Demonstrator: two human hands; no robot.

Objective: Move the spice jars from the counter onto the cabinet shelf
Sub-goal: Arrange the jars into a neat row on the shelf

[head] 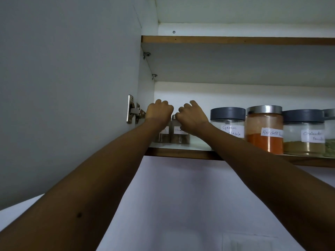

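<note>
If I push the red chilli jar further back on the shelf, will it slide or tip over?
Probably slide: the red chilli jar looks wide and squat, upright on the flat shelf. It holds much orange powder, so likely fairly heavy. Its clear wall may be glass, hence perhaps fragile; I cannot tell.

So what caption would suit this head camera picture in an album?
Left hand grips the left small jar, right hand the right small jar, on the cabinet shelf beside bigger labelled jars.

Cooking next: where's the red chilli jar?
Head view, right of centre: red chilli jar on the cabinet shelf, between the Garam Masala jar and the coriander jar.
</note>
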